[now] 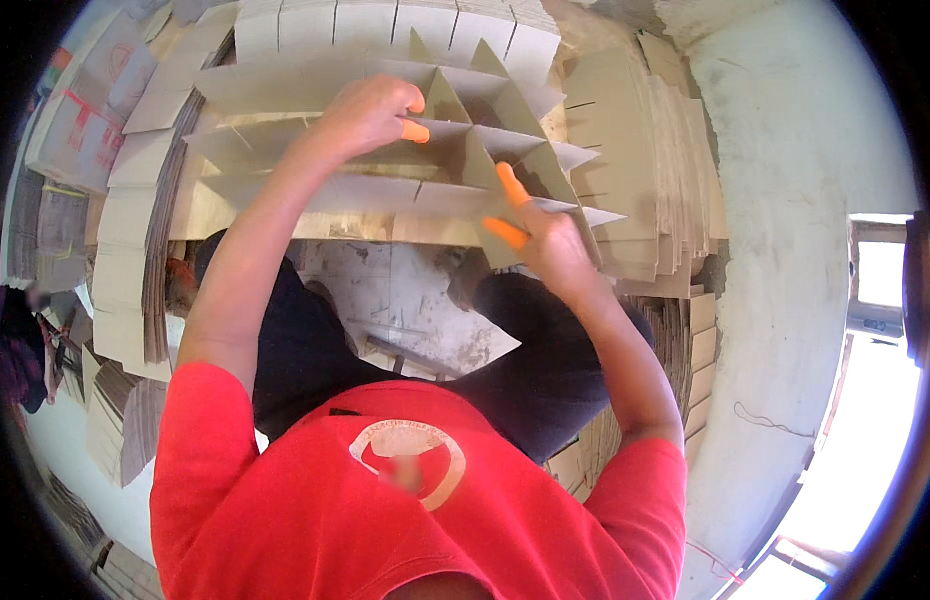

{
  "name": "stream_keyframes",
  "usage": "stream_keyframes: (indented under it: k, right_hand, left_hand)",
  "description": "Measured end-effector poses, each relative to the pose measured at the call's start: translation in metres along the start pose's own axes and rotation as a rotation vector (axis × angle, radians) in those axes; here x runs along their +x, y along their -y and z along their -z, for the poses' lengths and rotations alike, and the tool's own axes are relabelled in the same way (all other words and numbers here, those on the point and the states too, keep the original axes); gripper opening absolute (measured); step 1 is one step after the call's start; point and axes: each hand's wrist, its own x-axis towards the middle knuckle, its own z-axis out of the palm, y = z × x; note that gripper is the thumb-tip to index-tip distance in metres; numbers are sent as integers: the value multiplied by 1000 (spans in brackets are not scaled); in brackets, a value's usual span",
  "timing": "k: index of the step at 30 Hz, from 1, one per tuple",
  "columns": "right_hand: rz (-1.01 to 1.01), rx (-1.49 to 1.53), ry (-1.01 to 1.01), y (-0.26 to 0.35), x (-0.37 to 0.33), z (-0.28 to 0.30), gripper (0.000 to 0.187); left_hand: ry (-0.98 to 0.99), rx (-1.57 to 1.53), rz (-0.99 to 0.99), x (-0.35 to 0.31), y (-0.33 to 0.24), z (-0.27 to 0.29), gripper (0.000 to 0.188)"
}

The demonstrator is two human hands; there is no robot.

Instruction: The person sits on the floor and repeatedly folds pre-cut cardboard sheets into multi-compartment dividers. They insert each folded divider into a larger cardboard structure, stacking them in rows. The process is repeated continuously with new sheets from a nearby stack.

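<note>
Interlocking cardboard divider strips (pixel 455 190) stand on edge in front of me, several long ones crossed by shorter ones to form cells. My left hand (pixel 375 110) is at the middle long strip, its fingers curled and closed over the top edge; the exact grip is partly hidden. To the right, my right hand (pixel 555 245) is beside the crossing of the nearest long strip and the short strips. Its thumb and forefinger are stretched and apart, with no clear grip on the cardboard. Orange covers sit on fingertips of both hands.
Slotted cardboard stacks stand at the back (pixel 385 22), right (pixel 625 170) and left (pixel 130 230). A printed white carton (pixel 90 100) lies at the far left. The pieces rest on a light wooden surface (pixel 355 225), and a pale wall (pixel 785 250) rises at the right.
</note>
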Motion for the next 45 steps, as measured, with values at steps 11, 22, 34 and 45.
stream_keyframes:
  k: [11,22,34,45]
  right_hand:
    - [-745,-714,-280,-161,-26,55,78]
    - [-795,-533,-472,-192,-25,78,54]
    - [-583,-146,-921,-133,-14,119,34]
    - [-55,259,-387,53,47,94,69]
  left_hand:
    - [-482,-79,74,-65,3,7,38]
    - [-529,-121,90,-99,6,7,32]
    - [-484,-95,125,-114,3,8,40]
    - [-313,-60,-145,-110,19,-23,26]
